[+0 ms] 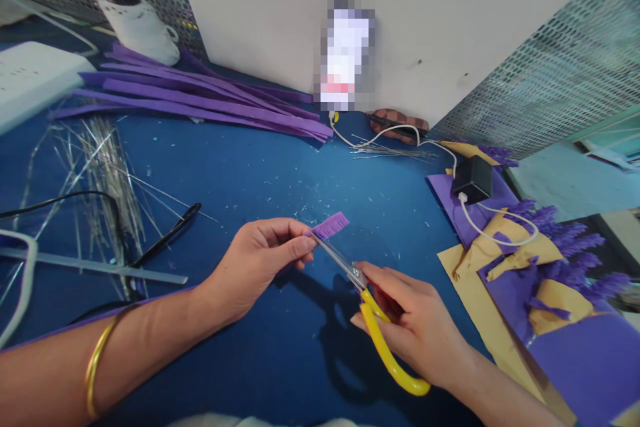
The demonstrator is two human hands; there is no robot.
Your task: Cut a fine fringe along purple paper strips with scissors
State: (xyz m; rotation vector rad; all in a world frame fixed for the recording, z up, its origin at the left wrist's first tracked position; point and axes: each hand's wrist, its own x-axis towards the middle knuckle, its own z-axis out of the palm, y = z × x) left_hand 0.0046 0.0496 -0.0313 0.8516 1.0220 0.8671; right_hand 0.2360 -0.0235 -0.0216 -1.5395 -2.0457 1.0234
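Note:
Between the thumb and fingers of my left hand [273, 250] is pinched a purple paper strip [331, 225], its free end pointing right and cut into a fringe along one side. My right hand [407, 320] grips a pair of scissors [376, 333] by the yellow handles. The blade tips meet the strip close to my left fingertips, and the blades look nearly closed. Part of the strip appears to trail under my left forearm. My right fingers are partly hidden behind the handles.
Purple strips [210, 103] lie at the back left, near thin metal wires [107, 180] and a glue stick [160, 275]. A phone [345, 57] leans against the white panel. On the right are purple flower bundles [560, 303], coloured sheets and a black charger [473, 179] with a white cable.

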